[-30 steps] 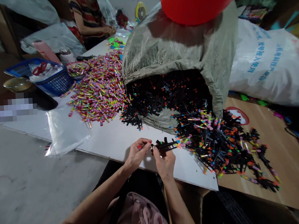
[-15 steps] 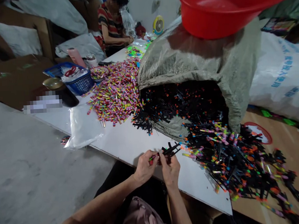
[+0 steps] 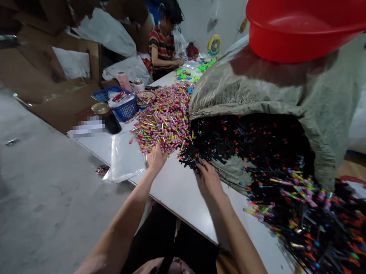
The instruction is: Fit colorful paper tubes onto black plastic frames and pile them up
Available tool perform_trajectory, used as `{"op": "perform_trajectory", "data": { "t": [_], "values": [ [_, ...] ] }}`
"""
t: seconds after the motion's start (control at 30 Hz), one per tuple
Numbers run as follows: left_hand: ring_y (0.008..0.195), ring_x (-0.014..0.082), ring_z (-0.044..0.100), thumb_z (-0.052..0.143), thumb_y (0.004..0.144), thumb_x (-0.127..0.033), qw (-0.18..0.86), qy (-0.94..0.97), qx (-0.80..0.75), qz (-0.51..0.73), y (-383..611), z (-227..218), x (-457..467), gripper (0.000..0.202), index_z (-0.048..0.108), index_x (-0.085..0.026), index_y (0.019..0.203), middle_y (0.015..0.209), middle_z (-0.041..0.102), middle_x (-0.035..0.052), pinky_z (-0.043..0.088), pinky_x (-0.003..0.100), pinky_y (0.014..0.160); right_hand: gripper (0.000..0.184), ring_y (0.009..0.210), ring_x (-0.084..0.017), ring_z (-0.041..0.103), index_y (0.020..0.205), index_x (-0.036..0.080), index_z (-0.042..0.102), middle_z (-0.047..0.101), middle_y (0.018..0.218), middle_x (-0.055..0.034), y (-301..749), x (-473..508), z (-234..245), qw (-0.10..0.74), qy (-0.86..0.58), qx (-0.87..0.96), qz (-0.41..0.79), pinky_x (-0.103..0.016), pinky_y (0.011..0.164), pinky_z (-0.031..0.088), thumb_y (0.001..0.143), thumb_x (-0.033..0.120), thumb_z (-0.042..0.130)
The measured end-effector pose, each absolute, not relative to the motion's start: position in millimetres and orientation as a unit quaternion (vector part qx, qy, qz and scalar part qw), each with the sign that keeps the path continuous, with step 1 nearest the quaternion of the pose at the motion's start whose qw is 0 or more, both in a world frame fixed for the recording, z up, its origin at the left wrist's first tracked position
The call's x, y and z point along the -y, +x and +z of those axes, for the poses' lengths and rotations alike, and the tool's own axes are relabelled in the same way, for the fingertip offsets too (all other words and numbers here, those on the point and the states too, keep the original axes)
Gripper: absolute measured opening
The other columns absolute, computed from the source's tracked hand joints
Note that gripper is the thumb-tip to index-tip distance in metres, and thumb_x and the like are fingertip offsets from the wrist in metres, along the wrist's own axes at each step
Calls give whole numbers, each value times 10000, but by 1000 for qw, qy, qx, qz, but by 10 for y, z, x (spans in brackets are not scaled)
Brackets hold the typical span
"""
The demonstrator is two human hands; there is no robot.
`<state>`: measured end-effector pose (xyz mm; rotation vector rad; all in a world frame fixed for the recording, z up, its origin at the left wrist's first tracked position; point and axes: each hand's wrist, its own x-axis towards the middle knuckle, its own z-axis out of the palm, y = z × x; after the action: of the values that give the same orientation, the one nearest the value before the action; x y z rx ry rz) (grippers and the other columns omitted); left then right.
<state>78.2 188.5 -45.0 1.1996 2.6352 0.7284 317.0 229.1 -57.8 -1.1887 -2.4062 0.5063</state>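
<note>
My left hand (image 3: pixel 157 158) reaches to the near edge of a heap of small pink, yellow and red tubes (image 3: pixel 166 113). Its fingertips touch the heap, thumb and fingers slightly apart, and I see nothing held in it. Farther right, my right hand (image 3: pixel 209 176) is at the edge of a pile of small black plastic toy guns (image 3: pixel 188 156) with orange and blue tips. The fingers of that hand are spread and bent down toward the guns. These guns spill from the mouth of a large grey woven sack (image 3: pixel 244 85).
A larger mixed pile of toy guns and tubes (image 3: pixel 325 227) covers the right. A red basin (image 3: pixel 289 43) rests on the sack. At left are a clear plastic bag (image 3: pixel 122 157), a dark jar (image 3: pixel 110 120) and a blue basket (image 3: pixel 127 109). A co-worker (image 3: pixel 163 51) sits across the table.
My hands were together at the table edge with a black toy gun and small coloured pieces. They have separated and moved forward, the left to the tubes, the right to the guns. The view has shifted.
</note>
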Motion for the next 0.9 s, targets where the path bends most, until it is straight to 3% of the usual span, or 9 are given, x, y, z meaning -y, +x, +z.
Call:
{"op": "perform_trajectory", "data": {
  "t": [0.13,0.23,0.37,0.5,0.67,0.77,0.9],
  "values": [
    [924,298,616,504,756,-90,103,412,-885,192,826,-550,-1922,442,515,-158,1192,1083,590,165,443,367,732,463,1023,-254,550,1146,212,602,600,1177,-119,3026,-2077,-763,74,-417,905,49,-382,855,440,793,-15,409],
    [946,273,600,483,776,-107,102,430,-873,207,823,-595,-1844,368,541,-161,1135,1081,580,148,455,359,760,457,926,-238,573,1120,214,605,616,1128,-112,3298,-1779,-819,34,-404,914,8,-346,798,456,781,-28,417],
    [1034,258,535,392,847,-139,80,479,-846,218,734,-556,-1856,275,547,-145,1074,1105,533,153,438,361,841,528,903,-227,579,1200,229,542,623,1087,-98,3529,-1619,-826,41,-406,913,1,-333,776,464,775,-40,383],
    [1042,256,512,395,816,-64,68,567,-797,196,664,-495,-2039,250,587,-172,934,1067,546,133,409,366,879,526,1021,-252,550,1216,200,536,559,1239,-126,3363,-1934,-727,66,-424,903,-35,-366,824,456,781,-36,359],
    [1022,249,521,410,805,-41,68,635,-750,173,640,-426,-2268,227,590,-164,868,1000,575,130,415,346,864,372,1039,-270,529,1055,192,632,576,1228,-120,3078,-2398,-498,31,-383,923,-3,-385,855,439,764,14,484],
    [1037,252,514,397,799,-28,66,638,-745,181,662,-357,-2322,231,575,-153,877,1013,571,139,404,354,884,289,1005,-252,544,1019,213,641,632,1111,-95,3124,-2469,-386,87,-384,917,57,-373,863,435,797,83,510],
    [964,225,540,450,820,-118,114,594,-735,306,906,-433,-2164,131,549,-163,894,991,586,113,418,329,835,270,881,-198,608,1024,199,623,671,966,-72,3444,-2295,-408,267,-434,841,179,-318,810,467,894,213,386]
  ]
}}
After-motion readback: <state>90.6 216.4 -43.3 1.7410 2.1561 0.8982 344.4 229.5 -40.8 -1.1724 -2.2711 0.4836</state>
